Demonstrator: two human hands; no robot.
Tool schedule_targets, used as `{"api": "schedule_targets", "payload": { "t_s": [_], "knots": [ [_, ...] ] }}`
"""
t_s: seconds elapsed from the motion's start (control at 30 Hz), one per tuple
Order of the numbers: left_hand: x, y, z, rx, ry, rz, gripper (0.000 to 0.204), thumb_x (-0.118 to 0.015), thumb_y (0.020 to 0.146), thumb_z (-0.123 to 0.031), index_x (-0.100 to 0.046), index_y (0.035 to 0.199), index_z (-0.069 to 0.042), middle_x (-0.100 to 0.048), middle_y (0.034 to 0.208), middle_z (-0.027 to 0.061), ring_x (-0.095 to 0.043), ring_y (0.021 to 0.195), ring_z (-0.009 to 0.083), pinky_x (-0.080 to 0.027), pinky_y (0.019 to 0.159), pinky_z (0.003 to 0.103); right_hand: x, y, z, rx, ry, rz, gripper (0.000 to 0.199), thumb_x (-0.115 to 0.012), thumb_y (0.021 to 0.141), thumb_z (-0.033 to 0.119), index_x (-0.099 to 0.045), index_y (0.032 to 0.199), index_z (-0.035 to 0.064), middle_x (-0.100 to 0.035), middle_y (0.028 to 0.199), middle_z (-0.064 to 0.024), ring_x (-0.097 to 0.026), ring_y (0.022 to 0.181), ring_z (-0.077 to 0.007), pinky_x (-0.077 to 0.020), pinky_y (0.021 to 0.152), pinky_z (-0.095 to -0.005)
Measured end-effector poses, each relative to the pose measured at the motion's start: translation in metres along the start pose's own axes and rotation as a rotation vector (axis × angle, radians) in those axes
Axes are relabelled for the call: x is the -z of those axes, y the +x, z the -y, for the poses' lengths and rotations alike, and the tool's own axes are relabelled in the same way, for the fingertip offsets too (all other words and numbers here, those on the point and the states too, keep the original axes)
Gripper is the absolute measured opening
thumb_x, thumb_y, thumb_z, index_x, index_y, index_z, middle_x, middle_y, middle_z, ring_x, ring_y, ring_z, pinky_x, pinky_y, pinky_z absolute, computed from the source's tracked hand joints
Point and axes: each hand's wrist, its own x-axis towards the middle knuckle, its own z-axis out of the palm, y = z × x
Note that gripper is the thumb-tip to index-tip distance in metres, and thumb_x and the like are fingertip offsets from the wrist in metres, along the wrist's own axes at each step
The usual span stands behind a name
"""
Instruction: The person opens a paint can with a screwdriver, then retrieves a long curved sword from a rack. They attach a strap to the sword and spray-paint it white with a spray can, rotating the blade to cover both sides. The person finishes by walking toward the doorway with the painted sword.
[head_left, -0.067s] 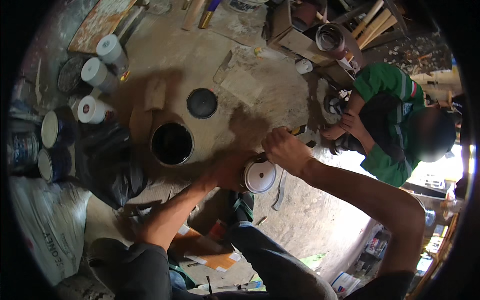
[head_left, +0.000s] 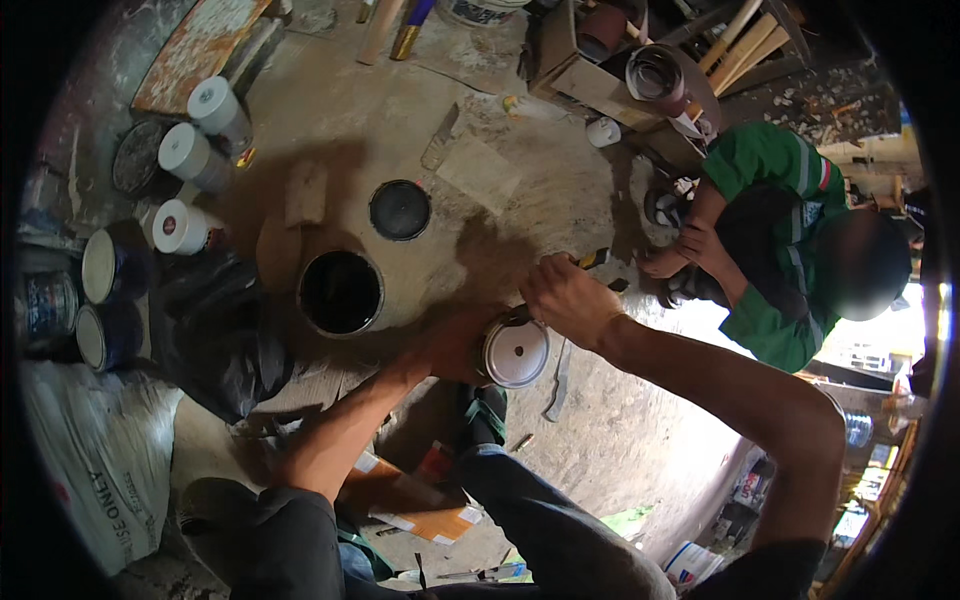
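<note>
A round can with a white lid (head_left: 516, 353) is before me, its lid facing up with a small dark spot at the centre. Shaded beside the can, my left hand (head_left: 462, 348) is wrapped round its left side. My right hand (head_left: 570, 303) is closed round a tool with a black and yellow handle (head_left: 595, 259), whose end sticks out past the fist. The fist is at the lid's far right rim; the tool's working tip is hidden. Left of the can, an open can of dark liquid (head_left: 341, 291) stands on the floor, with a round dark lid (head_left: 400, 210) beyond it.
A grey blade-shaped piece (head_left: 560, 385) lies right of the can. White-lidded tubs (head_left: 182, 227) and a black plastic bag (head_left: 215, 335) are at the left. A person in green (head_left: 775, 240) crouches at the right. A cardboard box (head_left: 600, 88) stands at the back.
The whole view has shifted very slightly. Both hands keep their grips, with no clear movement against the can.
</note>
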Motion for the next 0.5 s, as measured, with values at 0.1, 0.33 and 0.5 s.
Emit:
{"api": "schedule_targets", "payload": {
  "t_s": [0.1,0.33,0.5],
  "knots": [
    [-0.007,-0.003,0.002,0.033,0.022,-0.054,0.084,-0.089,0.057,-0.036,-0.052,0.126,-0.004,-0.061,0.112,0.017,-0.06,0.107,0.0347,-0.049,0.093,0.042,-0.014,-0.004,-0.003,-0.041,0.052,-0.123,0.021,-0.059,0.082,0.019,-0.072,0.095,0.0082,-0.067,0.091,-0.0083,-0.063,0.09,-0.0238,-0.044,0.087,-0.0377],
    [-0.016,-0.021,0.023,0.076,0.149,-0.091,0.098,-0.089,0.054,-0.043,-0.049,0.133,-0.003,-0.059,0.114,0.0175,-0.059,0.108,0.0369,-0.048,0.093,0.045,0.003,-0.016,0.005,-0.156,0.129,-0.159,0.027,-0.06,0.08,0.019,-0.068,0.104,0.0082,-0.066,0.092,-0.01,-0.062,0.09,-0.0239,-0.0458,0.084,-0.0344],
    [-0.026,-0.021,0.022,-0.009,0.365,-0.144,0.098,-0.087,0.056,-0.048,-0.048,0.134,-0.004,-0.058,0.125,0.019,-0.056,0.116,0.0379,-0.044,0.1,0.046,0.041,-0.033,-0.006,-0.546,0.423,-0.097,0.015,-0.062,0.079,0.015,-0.063,0.093,0.0096,-0.067,0.095,-0.0125,-0.064,0.093,-0.0251,-0.0469,0.083,-0.0336]
  ]
}}
